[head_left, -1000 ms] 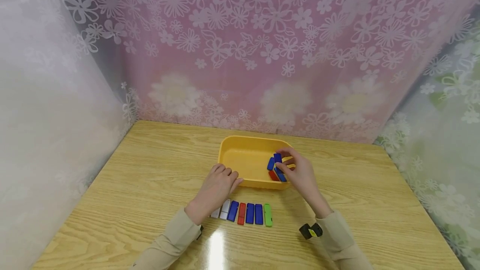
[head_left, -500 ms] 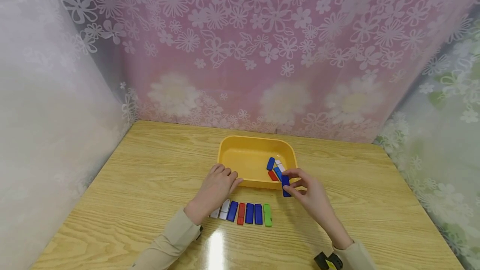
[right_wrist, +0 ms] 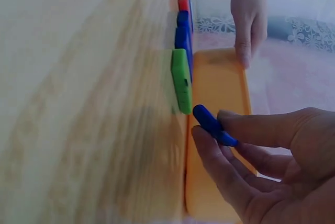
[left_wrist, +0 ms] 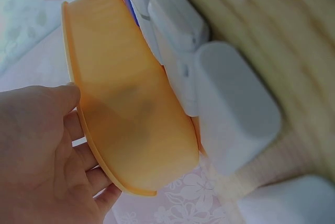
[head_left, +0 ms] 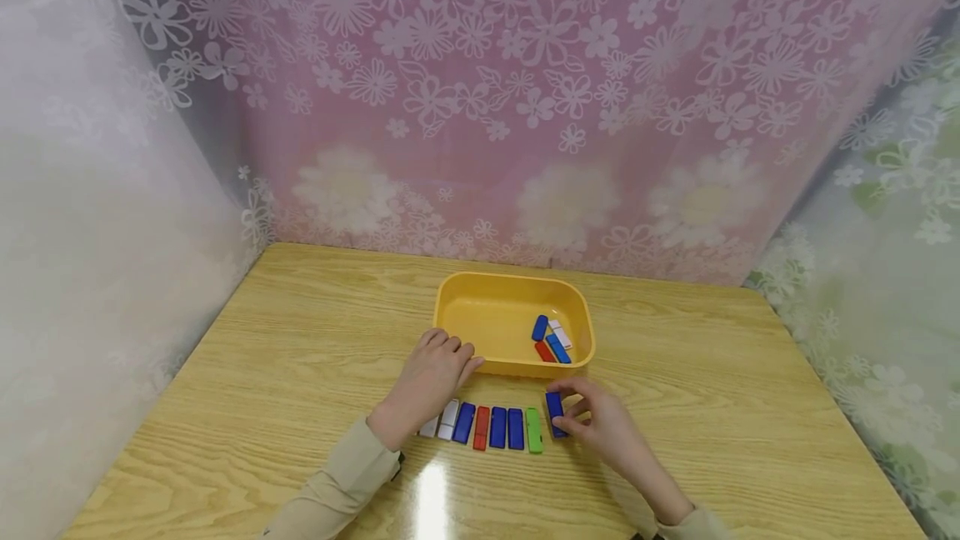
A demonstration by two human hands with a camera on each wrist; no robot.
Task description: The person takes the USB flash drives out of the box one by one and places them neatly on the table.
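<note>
In the head view my right hand [head_left: 611,427] pinches a flat blue oblong piece [head_left: 553,413], shaped much like a USB stick, between thumb and fingers. It is just right of a green piece [head_left: 534,430], the end of a row of similar pieces. The right wrist view shows the blue piece [right_wrist: 212,124] tilted and apart from the green piece [right_wrist: 181,80]. My left hand [head_left: 435,369] grips the near rim of a yellow bin [head_left: 517,370], thumb outside and fingers over the edge, as the left wrist view shows. The left forearm partly hides the row's white pieces [head_left: 448,421].
Inside the bin's right end lie several loose pieces, among them red [head_left: 545,352], white [head_left: 560,335] and blue [head_left: 539,327]. The row also has a red piece [head_left: 482,428] among blue ones. Behind the wooden table [head_left: 315,307] hangs a flowered pink curtain [head_left: 480,215].
My right hand has lifted the blue piece from the bin, over its front right corner, and down toward the table beside the green piece. The left hand stays on the rim.
</note>
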